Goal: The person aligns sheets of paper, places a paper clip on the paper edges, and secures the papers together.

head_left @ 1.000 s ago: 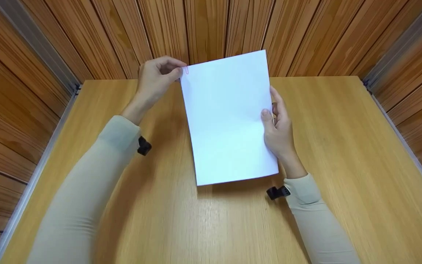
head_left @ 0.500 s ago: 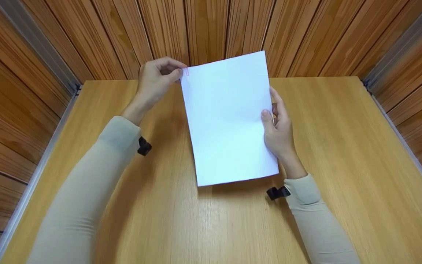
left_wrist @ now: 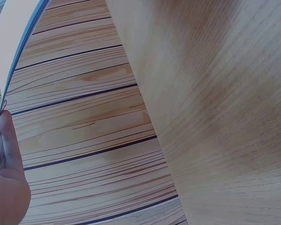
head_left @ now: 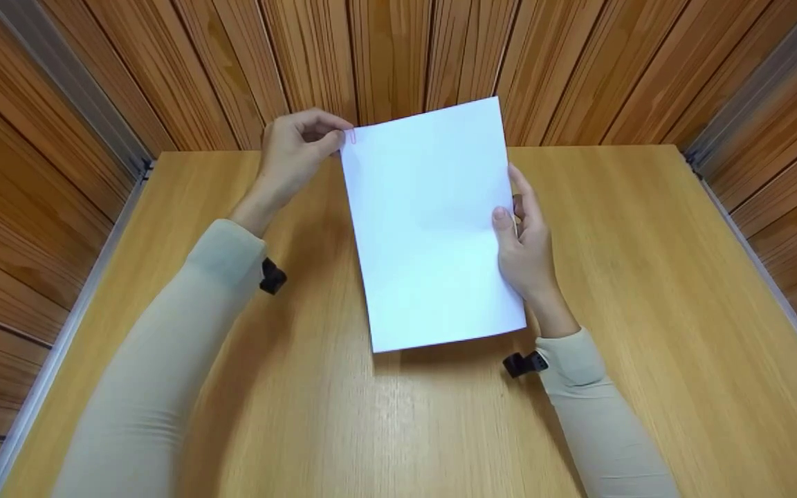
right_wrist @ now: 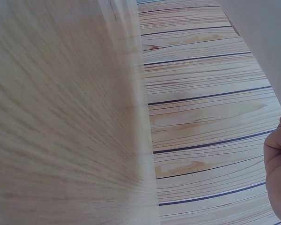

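Observation:
White sheets of paper are held up above the table, tilted a little, with their top edge in front of the back wall. A pink paper clip sits on their top left corner. My left hand pinches that corner between thumb and fingers, right beside the clip. Along the right edge, my right hand grips the sheets, thumb on the front and fingers behind. In the left wrist view the sheets show layered edges, and a loop of the clip pokes out above the fingertips.
A light wooden table lies beneath both hands. Wood-plank walls stand behind and at both sides, with grey metal strips at the corners. A small black camera hangs at the left wrist, another camera at the right.
The top edge of the sheets has dipped very slightly, and the clip with it. Both hands keep their hold almost without moving.

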The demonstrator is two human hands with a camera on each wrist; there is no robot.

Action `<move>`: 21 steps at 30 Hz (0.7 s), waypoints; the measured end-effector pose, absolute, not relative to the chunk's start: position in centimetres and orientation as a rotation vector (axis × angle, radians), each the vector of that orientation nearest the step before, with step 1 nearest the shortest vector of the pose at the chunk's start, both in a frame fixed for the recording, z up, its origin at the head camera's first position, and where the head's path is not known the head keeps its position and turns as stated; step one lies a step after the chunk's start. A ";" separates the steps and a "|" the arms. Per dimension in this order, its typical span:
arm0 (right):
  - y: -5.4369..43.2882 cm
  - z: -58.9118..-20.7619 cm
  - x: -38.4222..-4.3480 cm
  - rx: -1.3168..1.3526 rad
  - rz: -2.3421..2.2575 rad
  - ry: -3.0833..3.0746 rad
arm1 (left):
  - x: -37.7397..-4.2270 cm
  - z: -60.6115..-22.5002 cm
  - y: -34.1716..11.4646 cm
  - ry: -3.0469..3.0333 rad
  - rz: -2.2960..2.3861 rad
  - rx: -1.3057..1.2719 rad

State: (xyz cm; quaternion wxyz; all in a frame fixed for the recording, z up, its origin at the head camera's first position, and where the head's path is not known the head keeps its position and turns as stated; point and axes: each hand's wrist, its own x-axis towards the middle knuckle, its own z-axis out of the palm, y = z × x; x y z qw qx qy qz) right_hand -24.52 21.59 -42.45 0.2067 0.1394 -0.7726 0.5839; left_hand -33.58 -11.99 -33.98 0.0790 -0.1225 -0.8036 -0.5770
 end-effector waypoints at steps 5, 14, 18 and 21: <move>21.6 -42.6 -24.6 0.385 1.613 -2.162 | -33.5 -34.1 -12.0 -2.408 -1.730 -0.357; 21.6 -42.6 -24.6 0.381 1.624 -2.152 | -33.3 -34.5 -11.6 -2.340 -1.808 -0.334; 21.6 -42.6 -24.7 0.383 1.617 -2.148 | -32.9 -34.7 -11.5 -2.303 -1.850 -0.350; 21.7 -42.5 -24.7 0.392 1.606 -2.139 | -32.4 -34.9 -11.3 -2.289 -1.882 -0.367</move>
